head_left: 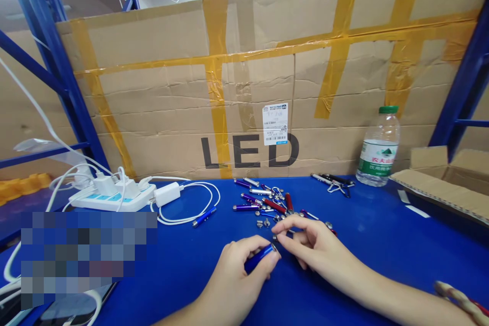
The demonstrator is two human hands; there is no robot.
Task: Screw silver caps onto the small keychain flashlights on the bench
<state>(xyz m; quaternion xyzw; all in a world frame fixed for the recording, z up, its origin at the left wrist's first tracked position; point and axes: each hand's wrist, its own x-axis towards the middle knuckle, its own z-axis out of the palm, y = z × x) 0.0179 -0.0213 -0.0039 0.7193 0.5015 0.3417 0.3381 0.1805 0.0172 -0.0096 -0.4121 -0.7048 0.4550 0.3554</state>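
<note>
My left hand (237, 272) is closed around a small blue penlight (260, 259), whose open-looking end points up and right towards my other hand. Just beyond that end, my right hand (315, 244) pinches a small silver metal cap (274, 238) between thumb and forefinger. The cap and the penlight are apart. Past my fingertips lies a loose pile of penlights in purple, red and silver, among them a purple penlight (246, 208) and a red penlight (289, 202). Small metal end caps (260, 224) are scattered at the near side of the pile.
Another blue penlight (204, 217) lies by white cables and a power strip (114, 198) at left. Black and silver penlights with clips (336, 182), a water bottle (378, 150) and an open carton (439, 183) stand right. A large cardboard box (171, 112) backs the blue table.
</note>
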